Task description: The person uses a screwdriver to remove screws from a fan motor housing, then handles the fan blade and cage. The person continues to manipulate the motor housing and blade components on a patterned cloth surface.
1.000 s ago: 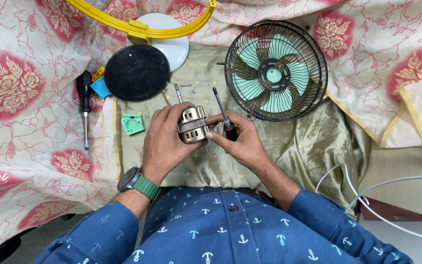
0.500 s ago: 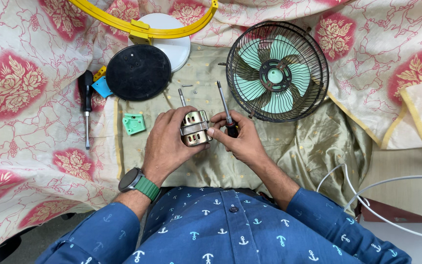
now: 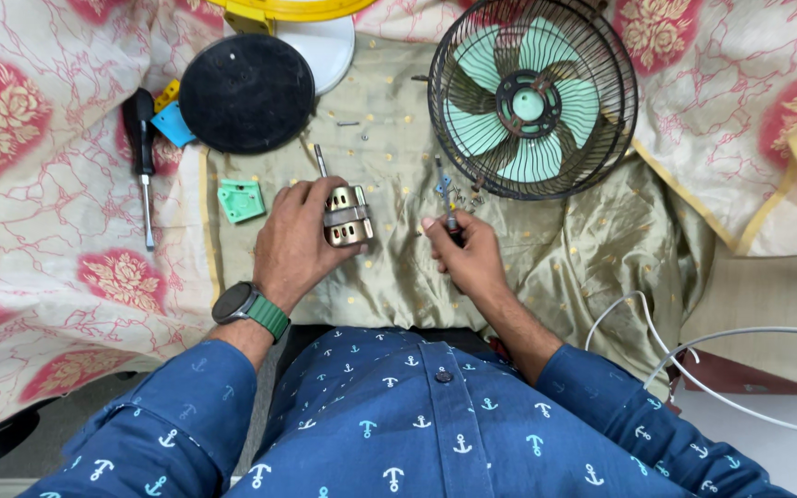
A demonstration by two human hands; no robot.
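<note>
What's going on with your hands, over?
Left hand grips metal motor block. Right hand pinches small screwdriver near loose screws. Fan cage close behind.

**Metal, plastic and cloth on a work surface**

The left hand (image 3: 295, 242) grips a small motor block (image 3: 347, 216) of dull brass-toned metal with a smooth, slightly shiny band. The right hand (image 3: 466, 254) pinches a thin screwdriver (image 3: 447, 198) with a bare metal shaft. Beneath lies an olive cloth (image 3: 546, 267) with a silky sheen and creases. The fan (image 3: 532, 97) has a dark wire metal cage and smooth mint plastic blades. A round black disc (image 3: 246, 92) looks matt. The green piece (image 3: 240, 200) looks like smooth plastic.
</note>
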